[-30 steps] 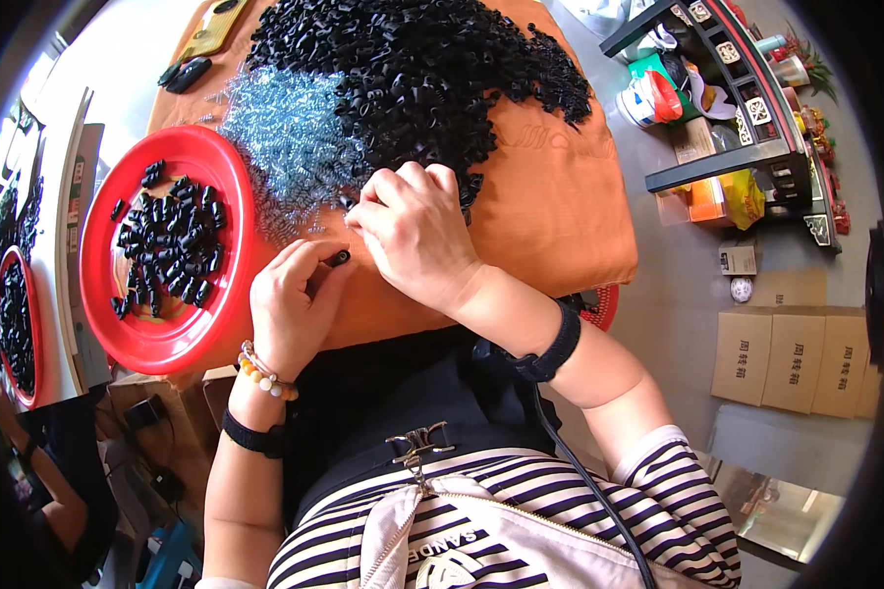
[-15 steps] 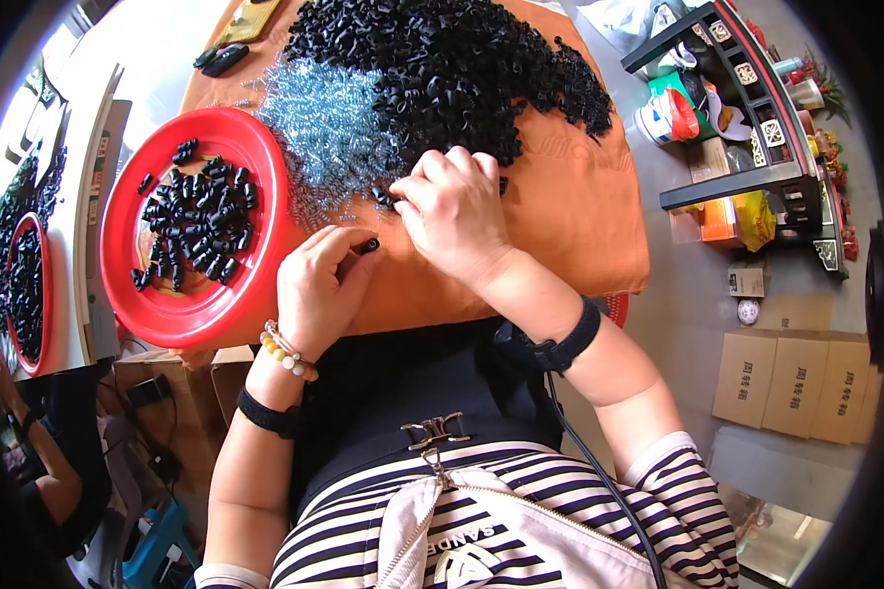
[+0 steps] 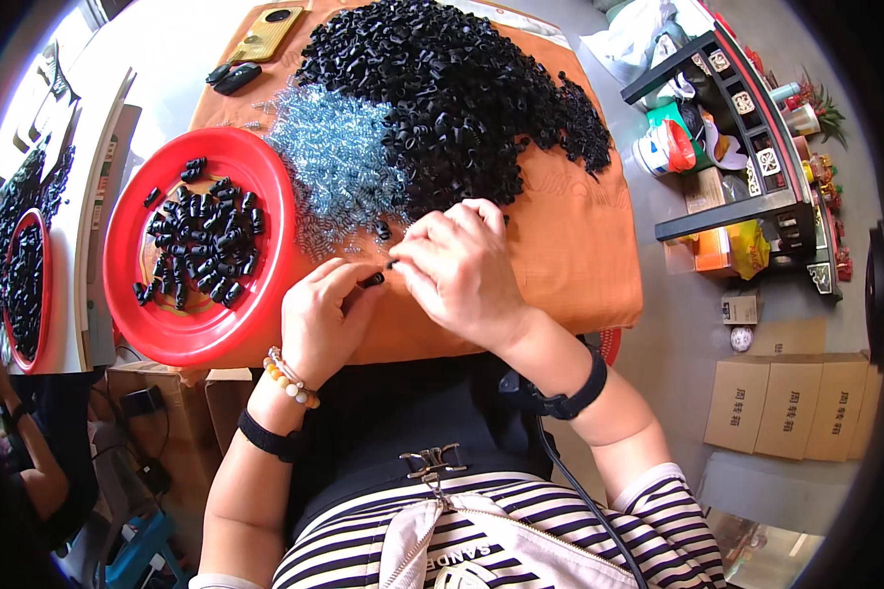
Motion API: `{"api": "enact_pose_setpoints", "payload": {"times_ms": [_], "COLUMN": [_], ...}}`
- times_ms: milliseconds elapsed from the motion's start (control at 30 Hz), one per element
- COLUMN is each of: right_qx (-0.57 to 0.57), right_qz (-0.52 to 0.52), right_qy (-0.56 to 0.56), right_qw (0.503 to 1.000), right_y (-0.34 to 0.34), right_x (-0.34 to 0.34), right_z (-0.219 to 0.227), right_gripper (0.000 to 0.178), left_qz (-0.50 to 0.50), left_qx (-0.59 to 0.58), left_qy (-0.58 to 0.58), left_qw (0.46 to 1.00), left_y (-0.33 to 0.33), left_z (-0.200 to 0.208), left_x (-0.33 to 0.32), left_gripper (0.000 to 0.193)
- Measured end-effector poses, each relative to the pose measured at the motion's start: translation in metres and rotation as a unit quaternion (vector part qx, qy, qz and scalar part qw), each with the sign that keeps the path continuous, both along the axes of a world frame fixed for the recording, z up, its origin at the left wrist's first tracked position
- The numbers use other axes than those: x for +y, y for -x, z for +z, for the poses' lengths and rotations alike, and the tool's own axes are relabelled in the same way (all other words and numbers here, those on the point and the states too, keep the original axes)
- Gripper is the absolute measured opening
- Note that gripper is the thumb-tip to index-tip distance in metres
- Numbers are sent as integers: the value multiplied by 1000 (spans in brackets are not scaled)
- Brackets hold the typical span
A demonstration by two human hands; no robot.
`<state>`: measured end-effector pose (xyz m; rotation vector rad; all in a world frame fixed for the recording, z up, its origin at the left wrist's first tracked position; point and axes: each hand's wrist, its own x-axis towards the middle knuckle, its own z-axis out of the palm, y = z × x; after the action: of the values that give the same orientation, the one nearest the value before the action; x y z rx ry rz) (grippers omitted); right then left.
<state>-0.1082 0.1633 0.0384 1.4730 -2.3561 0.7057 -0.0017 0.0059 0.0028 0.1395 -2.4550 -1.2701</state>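
Pinching a short black ribbed-looking sleeve between thumb and forefinger, our left hand presents the open end toward 3 o'clock, just above the orange cloth near its front edge. Our right hand comes in from 3 o'clock with fingers narrowed on a small dark piece; blur hides its shape, and we cannot tell whether it touches the sleeve.

We judge the step to be mating the two pieces. Best practice, as we see it: keep the left pinch well back so the mouth stays clear, line both axes up first, then press straight with the right fingertips. A tilted entry would probably jam or flick the piece away. Wrists steady and low over the cloth, so that any drop lands softly.

Surroundings, clock taken from the sleeve: one loose black part lies close at 12; the heap of clear bluish coil springs at 11, edges tangling, so we would lift singly; the large mound of black plastic fittings at 1; the round red plastic tray at 9, bearing a cluster of small black cylinders.
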Motion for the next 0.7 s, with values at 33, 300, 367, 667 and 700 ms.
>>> {"api": "enact_pose_setpoints", "payload": {"times_ms": [33,300,367,667,700], "right_qx": [6,-23,-49,-79,-110], "right_qz": [8,36,44,69,55], "right_qy": [-3,-19,-16,0,27], "right_qw": [1000,999,998,994,992], "right_y": [-3,-3,-3,-6,-6], "right_x": [0,-4,-4,-6,-6], "right_z": [1,-2,-4,-3,-4], "right_gripper": [7,13,15,14,13], "left_qz": [-3,-15,-20,-37,-39], "left_qx": [1,31,9,8,7], "left_qy": [-4,12,-10,-53,-59], "left_qw": [1000,999,1000,998,997], "left_y": [0,1,1,-2,-1], "left_z": [0,-3,-3,1,1], "left_x": [0,-4,-5,-10,-11], "left_gripper": [20,20,19,18,19]}}
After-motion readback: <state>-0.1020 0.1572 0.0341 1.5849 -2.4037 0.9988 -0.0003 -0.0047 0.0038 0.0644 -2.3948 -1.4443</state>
